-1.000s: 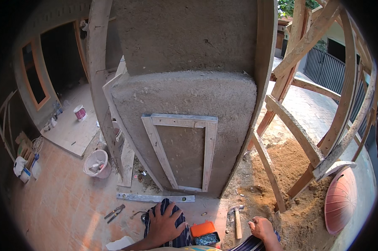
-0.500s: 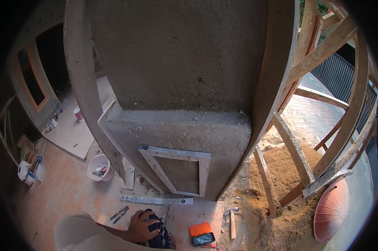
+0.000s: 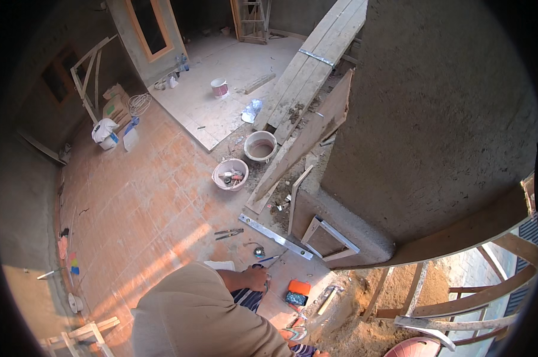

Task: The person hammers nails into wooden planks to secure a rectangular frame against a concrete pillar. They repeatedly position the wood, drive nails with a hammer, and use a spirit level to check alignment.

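My left hand [image 3: 256, 277] rests on my knee in dark striped cloth [image 3: 249, 298], its fingers lying over it. Only a sliver of my right hand [image 3: 321, 353] shows at the lower edge, by another striped patch; its fingers are hidden. Just beyond the left hand, a tape measure [image 3: 258, 251] and a blue pencil [image 3: 269, 258] lie on the tiles. Pliers [image 3: 228, 234] and a long metal spirit level [image 3: 275, 237] are farther off. To the right, an orange-lidded box [image 3: 299, 287] stands open with small dark contents, and beside it lies a hammer [image 3: 328, 301].
A plastered wall [image 3: 435, 119] rises at right, with a small wooden frame [image 3: 334, 241] against its base. Two buckets [image 3: 260, 146] [image 3: 230, 175] stand beside a leaning board [image 3: 310, 140]. Sand [image 3: 415, 285], timber bars [image 3: 471, 321] and a pink basin [image 3: 413, 347] are at lower right.
My view has swung left, so the wall, sand and timber sit farther right and more tiled floor shows. The left hand stays at the knee. The right hand's edge has come into view.
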A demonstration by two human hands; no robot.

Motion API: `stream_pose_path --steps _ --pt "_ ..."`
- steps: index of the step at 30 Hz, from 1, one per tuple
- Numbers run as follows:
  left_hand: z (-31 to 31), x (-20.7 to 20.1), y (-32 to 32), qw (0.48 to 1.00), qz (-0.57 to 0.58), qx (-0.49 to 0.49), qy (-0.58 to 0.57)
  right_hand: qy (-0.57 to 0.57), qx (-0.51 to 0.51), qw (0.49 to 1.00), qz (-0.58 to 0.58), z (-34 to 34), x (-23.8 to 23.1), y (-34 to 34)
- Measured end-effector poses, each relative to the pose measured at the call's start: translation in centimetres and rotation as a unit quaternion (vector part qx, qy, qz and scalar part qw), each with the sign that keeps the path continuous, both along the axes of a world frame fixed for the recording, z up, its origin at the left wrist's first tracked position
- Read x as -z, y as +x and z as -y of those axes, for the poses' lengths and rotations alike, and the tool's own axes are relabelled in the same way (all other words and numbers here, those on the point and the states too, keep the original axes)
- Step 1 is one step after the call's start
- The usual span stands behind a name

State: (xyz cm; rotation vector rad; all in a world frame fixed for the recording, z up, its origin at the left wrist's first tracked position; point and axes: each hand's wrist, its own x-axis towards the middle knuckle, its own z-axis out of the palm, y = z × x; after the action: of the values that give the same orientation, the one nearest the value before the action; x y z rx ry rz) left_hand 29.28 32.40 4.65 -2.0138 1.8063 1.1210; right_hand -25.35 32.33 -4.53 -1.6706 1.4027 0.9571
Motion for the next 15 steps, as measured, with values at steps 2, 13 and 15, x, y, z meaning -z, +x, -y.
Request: stream_pose_path --steps 2,13,15 --pt "-3.9 2.3 -1.6 0.999 -0.001 0.002 -0.032 -0.018 -0.062 0.997 0.037 -0.1 -3.3 0.6" --pt "-14.7 -8.8 7.1 0.959 -0.208 -0.190 -0.028 -0.598 -0.075 0.617 0.506 18.5 -58.3 35.6" --pt "-18.2 -8.6 10.1 0.899 -0.181 -0.390 -0.085 -0.690 -0.132 0.516 0.490 22.0 -66.6 38.4"
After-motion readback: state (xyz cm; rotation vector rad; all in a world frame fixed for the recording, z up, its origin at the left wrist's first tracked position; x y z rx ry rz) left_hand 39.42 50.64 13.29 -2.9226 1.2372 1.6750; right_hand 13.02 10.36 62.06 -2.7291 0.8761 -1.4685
